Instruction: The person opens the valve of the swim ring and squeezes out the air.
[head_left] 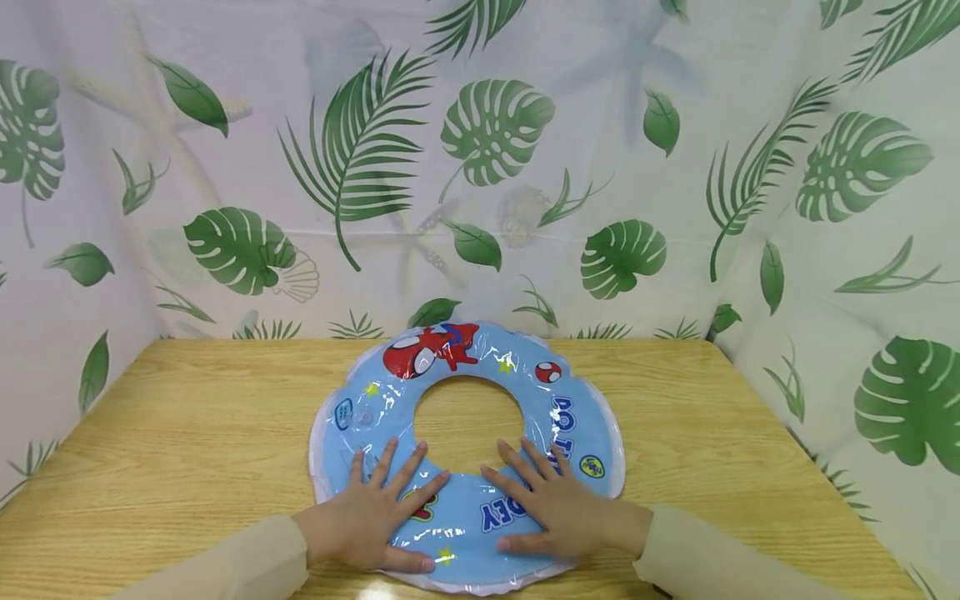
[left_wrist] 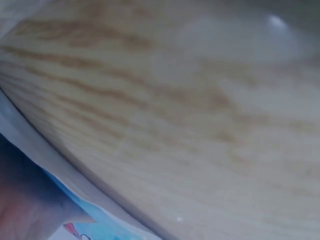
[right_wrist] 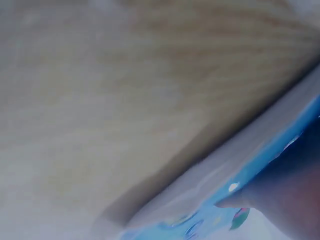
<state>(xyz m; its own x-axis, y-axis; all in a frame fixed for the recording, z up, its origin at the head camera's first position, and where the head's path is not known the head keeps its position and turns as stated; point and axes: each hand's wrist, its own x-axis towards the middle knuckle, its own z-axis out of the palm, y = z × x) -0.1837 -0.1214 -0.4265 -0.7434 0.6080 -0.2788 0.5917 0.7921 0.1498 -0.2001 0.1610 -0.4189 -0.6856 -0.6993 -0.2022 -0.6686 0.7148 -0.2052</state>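
Observation:
A blue inflatable swim ring with a white edge lies flat on the wooden table, printed with a red cartoon figure, stars and lettering. My left hand rests on its near left part with the fingers spread. On the near right part lies my right hand, its fingers also spread and straight. Both palms press down on the ring. In the left wrist view a piece of the ring shows beside the blurred hand. The right wrist view shows the ring's pale edge and part of the hand.
The wooden table extends to both sides of the ring. A white cloth printed with green leaves hangs behind the table and along both sides.

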